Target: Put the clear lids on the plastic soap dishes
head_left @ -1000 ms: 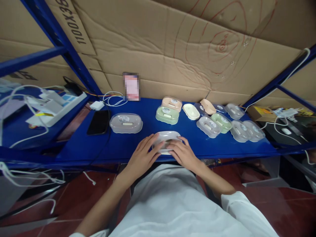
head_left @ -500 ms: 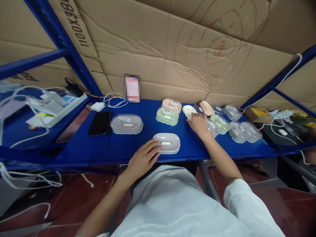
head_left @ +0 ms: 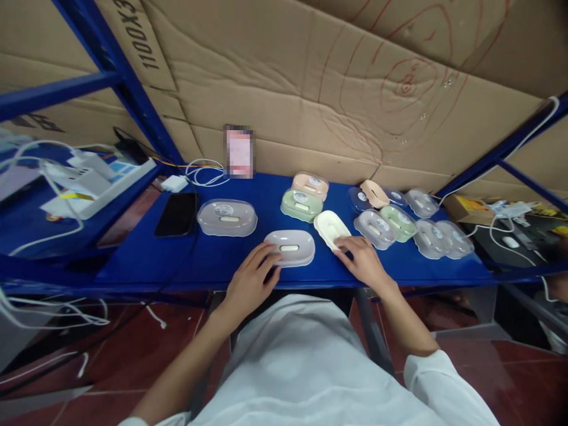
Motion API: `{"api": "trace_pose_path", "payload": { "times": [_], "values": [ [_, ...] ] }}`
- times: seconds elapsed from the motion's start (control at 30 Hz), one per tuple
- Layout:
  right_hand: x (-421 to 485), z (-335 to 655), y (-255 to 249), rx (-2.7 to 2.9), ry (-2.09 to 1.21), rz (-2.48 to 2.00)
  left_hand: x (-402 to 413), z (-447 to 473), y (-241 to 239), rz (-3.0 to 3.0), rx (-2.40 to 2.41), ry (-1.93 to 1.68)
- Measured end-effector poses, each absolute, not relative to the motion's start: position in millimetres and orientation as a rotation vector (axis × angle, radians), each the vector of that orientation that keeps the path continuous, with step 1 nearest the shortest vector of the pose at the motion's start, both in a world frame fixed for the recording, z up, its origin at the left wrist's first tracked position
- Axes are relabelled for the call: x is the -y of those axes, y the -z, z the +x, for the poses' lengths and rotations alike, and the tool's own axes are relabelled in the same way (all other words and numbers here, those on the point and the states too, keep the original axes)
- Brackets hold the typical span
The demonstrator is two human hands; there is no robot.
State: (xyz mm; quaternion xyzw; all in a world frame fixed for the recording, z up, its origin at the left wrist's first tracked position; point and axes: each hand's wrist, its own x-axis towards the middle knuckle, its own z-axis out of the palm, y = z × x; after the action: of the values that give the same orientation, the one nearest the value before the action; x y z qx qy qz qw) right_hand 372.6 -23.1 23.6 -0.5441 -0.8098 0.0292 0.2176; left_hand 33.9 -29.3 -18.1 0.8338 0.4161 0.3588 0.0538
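A pale lilac soap dish (head_left: 299,239) without a lid lies on the blue table, a white oval piece in its middle. My left hand (head_left: 254,278) grips its left end, fingers over the rim and thumb along the near side. To its right, my right hand (head_left: 364,260) has its fingers closed on the near end of a cream soap dish (head_left: 329,225), which is slanted and partly covered by the fingers. Close behind stands a green soap dish (head_left: 302,205) under a clear lid, with a peach lidded one (head_left: 310,185) beyond it.
A lidded lilac dish (head_left: 227,218) and a black phone (head_left: 176,214) sit at left. Several more dishes, including a lidded grey one (head_left: 376,229) and a peach piece (head_left: 374,193), gather at right. A second phone (head_left: 239,152) leans against the cardboard (head_left: 275,89). Blue posts frame both sides.
My right hand has drawn the cream dish from the back group toward me, beside the lilac dish. My left hand stays at the lilac dish. The view has shifted slightly.
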Motion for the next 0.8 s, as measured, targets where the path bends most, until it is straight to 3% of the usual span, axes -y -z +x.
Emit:
{"api": "trace_pose_path", "payload": {
  "times": [0.23,0.3,0.4,0.5,0.8],
  "values": [
    [-5,376,-57,2.575,-0.210,-1.332,29,36,21,2.486,-1.400,-1.212],
    [-32,379,-76,2.498,-0.107,-1.574,29,35,21,2.485,-1.390,-1.204],
    [-85,387,-99,2.122,0.148,-2.292,29,35,22,2.494,-1.388,-1.210],
    [-130,391,-102,1.980,0.101,-2.573,29,34,21,2.509,-1.378,-1.231],
    [-140,377,-73,2.081,-0.127,-2.421,33,32,20,2.563,-1.242,-1.122]
  ]
}}
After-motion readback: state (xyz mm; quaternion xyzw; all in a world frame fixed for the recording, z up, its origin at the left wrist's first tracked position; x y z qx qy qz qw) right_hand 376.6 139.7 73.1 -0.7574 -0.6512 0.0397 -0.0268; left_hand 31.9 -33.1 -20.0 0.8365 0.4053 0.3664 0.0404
